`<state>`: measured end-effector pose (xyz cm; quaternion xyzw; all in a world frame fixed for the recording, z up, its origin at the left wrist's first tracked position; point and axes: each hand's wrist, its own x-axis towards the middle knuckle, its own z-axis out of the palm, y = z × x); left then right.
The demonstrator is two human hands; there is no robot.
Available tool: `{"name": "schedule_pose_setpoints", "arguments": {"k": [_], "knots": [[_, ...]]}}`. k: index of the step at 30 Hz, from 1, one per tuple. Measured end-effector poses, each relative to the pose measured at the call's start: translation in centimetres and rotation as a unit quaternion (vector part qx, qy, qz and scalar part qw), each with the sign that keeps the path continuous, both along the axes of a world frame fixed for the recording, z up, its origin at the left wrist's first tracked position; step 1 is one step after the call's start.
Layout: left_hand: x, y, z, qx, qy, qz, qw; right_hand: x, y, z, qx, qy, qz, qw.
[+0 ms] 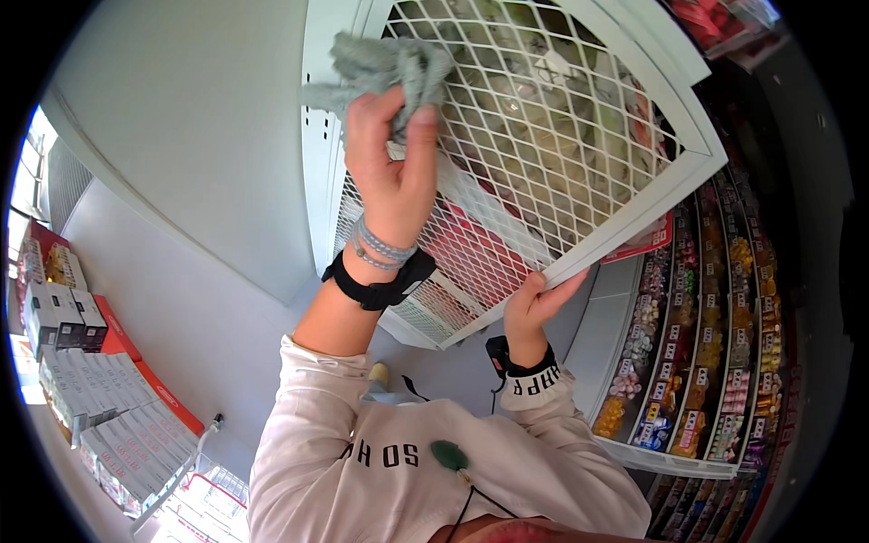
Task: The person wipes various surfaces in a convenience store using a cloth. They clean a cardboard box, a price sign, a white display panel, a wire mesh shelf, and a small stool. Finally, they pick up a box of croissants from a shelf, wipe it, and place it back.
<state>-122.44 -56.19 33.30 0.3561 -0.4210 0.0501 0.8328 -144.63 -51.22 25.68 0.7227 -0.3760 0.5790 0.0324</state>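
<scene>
My left hand (394, 163) pinches a crumpled grey-green cloth (407, 71) between thumb and fingers. The cloth lies against the upright and the left part of a white metal mesh panel (536, 136). At the lower right, my right hand (540, 302) grips the panel's white frame edge, its thumb towards the mesh and its other fingers partly hidden. Behind the mesh are clear-wrapped pale goods (563, 156) and red-and-white packages (475, 237). Both my wrists carry black straps, and a braided grey band circles the left one.
To the right stands a sloped display shelf (679, 451) with rows of small wrapped goods and price tags. Stacked white boxes (129, 455) and a red shelf edge (170, 400) are at the lower left. A large pale panel (204, 136) rises on the left.
</scene>
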Motion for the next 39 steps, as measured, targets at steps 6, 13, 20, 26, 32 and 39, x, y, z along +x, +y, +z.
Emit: {"name": "schedule_pose_setpoints", "arguments": {"k": [6,13,20,26,32,39], "knots": [[-6.9,5.1,-3.7,0.098,-0.166,-0.036,0.981,0.0,-0.3,0.3,-0.036,0.027,-0.033,0.998],[-4.1,3.8,6.7,-0.018,0.055,-0.149,0.987,-0.7,0.3,1.2,-0.037,0.039,-0.034,0.998],[-5.4,3.9,5.4,0.042,-0.247,-0.028,0.968,-0.6,0.3,2.0,-0.049,0.030,0.007,0.998],[-6.2,7.9,-9.3,0.182,-0.291,-0.148,0.927,-0.2,0.2,0.9,-0.027,0.018,0.012,0.999],[-0.8,2.0,-5.0,0.193,0.014,-0.032,0.981,-0.2,0.1,0.3,-0.017,-0.014,0.026,0.999],[-8.3,6.7,-20.8,0.294,-0.005,-0.097,0.951,0.7,-0.3,0.6,-0.020,0.001,0.047,0.999]]}}
